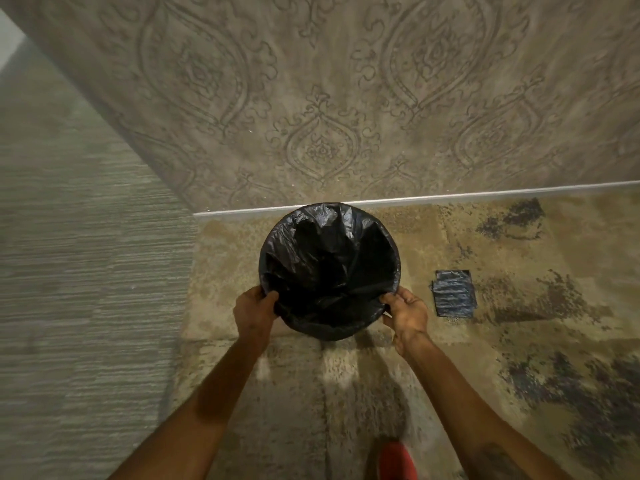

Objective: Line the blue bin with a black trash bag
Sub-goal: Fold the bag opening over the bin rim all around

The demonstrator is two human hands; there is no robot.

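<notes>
Black trash bag (329,268) spread over round bin mouth, on carpet by wall | left hand (254,311) fingers pinching near-left edge | right hand (407,315) fingers pinching near-right edge | folded bags (453,293) lying right.

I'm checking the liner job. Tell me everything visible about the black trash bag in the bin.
The black trash bag is thin, glossy, wrinkled plastic, opened into a round mouth and folded over the rim so no blue shows. It sags into a dark hollow. The left hand and right hand pinch its near edge on either side. It stands on patterned carpet near the wall.
</notes>
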